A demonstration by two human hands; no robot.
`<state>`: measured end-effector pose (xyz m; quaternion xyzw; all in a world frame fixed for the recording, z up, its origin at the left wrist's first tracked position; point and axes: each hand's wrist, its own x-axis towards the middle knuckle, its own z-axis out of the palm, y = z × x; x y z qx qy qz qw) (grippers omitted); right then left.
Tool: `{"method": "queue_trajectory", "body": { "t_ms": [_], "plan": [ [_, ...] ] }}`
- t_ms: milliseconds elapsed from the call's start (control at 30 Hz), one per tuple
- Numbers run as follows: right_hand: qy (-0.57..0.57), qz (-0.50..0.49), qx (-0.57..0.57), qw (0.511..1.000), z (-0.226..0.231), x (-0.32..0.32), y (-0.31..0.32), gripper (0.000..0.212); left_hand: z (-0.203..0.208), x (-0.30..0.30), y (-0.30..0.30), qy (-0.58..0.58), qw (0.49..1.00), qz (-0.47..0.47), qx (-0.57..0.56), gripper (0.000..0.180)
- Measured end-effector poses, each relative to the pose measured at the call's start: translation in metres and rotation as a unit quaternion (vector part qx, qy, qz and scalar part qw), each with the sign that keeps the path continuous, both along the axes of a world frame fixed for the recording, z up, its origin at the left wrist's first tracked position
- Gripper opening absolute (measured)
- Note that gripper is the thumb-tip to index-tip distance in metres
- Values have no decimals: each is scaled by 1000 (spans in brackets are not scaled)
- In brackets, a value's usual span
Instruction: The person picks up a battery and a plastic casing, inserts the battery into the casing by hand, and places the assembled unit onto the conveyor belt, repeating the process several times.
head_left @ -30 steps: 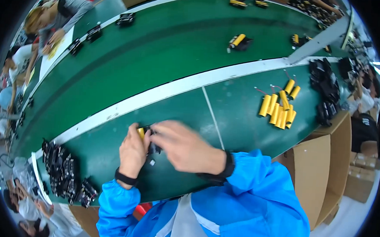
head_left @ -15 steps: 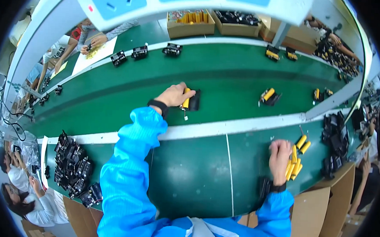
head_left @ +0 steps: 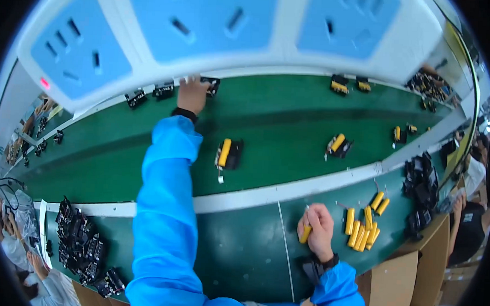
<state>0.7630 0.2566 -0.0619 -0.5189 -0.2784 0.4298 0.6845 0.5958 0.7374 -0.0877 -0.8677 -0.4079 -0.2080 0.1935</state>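
Holding yellow cylinder [head_left: 305,234], right hand [head_left: 319,226] near cardboard box [head_left: 435,260]

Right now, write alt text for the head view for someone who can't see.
A person's left hand reaches across a green surface to a black part at its far edge; the right hand holds a yellow cylinder near more yellow cylinders. A heap of black parts lies lower left; a power strip spans the top.
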Motion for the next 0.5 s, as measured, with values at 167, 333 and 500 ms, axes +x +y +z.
{"method": "queue_trajectory", "body": {
  "t_ms": [167, 333, 500],
  "plan": [
    [-31, 74, -22, 997, 14, -18, 21, 11, 105, -61, -145, 56, 983, -177, -2, 30],
    [-20, 194, -5, 981, 14, -50, 32, 11, 126, -107, -292, 140, 945, -274, -110, 25],
    [118, 297, -69, 945, 8, -77, 17, 10, 90, -153, -363, 157, 927, -302, -157, 24]
  ]
}}
